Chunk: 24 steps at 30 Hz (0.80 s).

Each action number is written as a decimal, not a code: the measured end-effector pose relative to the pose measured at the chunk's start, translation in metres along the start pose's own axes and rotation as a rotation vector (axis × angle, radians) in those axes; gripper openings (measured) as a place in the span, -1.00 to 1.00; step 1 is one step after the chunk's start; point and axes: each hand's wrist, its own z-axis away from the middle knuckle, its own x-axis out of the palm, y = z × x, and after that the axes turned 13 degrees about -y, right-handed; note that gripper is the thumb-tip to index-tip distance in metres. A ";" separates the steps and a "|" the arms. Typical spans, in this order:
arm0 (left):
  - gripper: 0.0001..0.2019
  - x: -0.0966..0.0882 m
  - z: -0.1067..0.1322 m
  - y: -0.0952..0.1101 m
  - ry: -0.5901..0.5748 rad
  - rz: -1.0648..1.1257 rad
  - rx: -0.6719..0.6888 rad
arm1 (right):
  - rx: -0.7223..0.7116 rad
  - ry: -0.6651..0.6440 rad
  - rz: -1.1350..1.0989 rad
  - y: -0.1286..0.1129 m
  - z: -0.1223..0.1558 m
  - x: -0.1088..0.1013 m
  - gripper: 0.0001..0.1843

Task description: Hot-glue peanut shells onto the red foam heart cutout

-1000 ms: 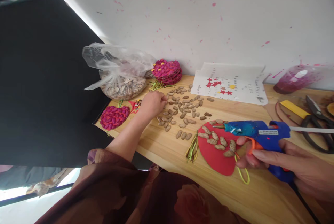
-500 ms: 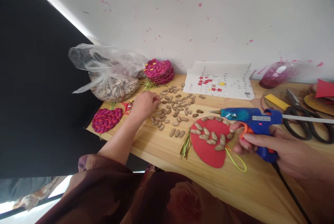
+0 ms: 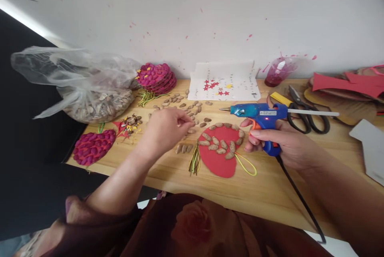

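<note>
My right hand [image 3: 288, 141] grips a blue hot glue gun [image 3: 255, 113], a finger at its orange trigger. A white glue stick juts from its back, and its nozzle points left. Below the nozzle lies a red cut-out [image 3: 219, 167] with a row of peanuts along its top edge and more across its middle. It has a tassel [image 3: 195, 161] at the left and a yellow cord loop [image 3: 247, 165] at the right. My left hand [image 3: 165, 131] hovers by the loose peanuts [image 3: 183, 107], thumb and fingers pinched together; what they hold is hidden.
A clear plastic bag of shells [image 3: 96, 105] stands at the left, near a purple-studded piece [image 3: 94, 147] and a stack of similar ones [image 3: 157, 78]. Behind are a paper with stars [image 3: 240, 89] and a stained cup [image 3: 276, 73]. Black scissors [image 3: 309, 119] and red scraps [image 3: 345, 83] lie right.
The view has swung to the right. My left hand has moved from the loose peanuts toward the red cut-out, fingers still pinched. My right hand still grips the glue gun over the cut-out's right side.
</note>
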 end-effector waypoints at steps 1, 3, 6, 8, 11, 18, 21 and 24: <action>-0.88 0.005 -0.001 0.008 -0.045 0.024 0.017 | -0.009 -0.004 0.001 0.001 -0.001 -0.001 -0.77; -0.87 0.014 -0.006 0.020 -0.120 0.021 0.036 | -0.021 -0.013 -0.005 0.004 -0.002 -0.003 -0.75; -0.86 0.023 -0.013 0.028 -0.152 -0.020 0.047 | -0.025 -0.022 -0.011 0.005 -0.002 -0.003 -0.77; -0.87 0.026 -0.017 0.028 -0.157 -0.051 0.044 | -0.024 -0.031 -0.008 0.004 -0.002 -0.002 -0.78; -0.88 0.026 -0.020 0.027 -0.166 -0.089 0.032 | -0.007 -0.048 -0.008 0.001 -0.001 0.000 -0.78; -0.87 0.028 -0.020 0.026 -0.196 -0.114 0.016 | 0.021 -0.041 0.010 0.000 -0.003 -0.001 -0.73; -0.84 0.026 -0.020 0.023 -0.174 -0.106 0.022 | 0.022 -0.037 0.009 0.001 -0.003 -0.001 -0.71; -0.81 0.022 -0.019 0.019 -0.144 -0.098 0.034 | 0.017 -0.034 0.008 0.001 -0.003 -0.001 -0.72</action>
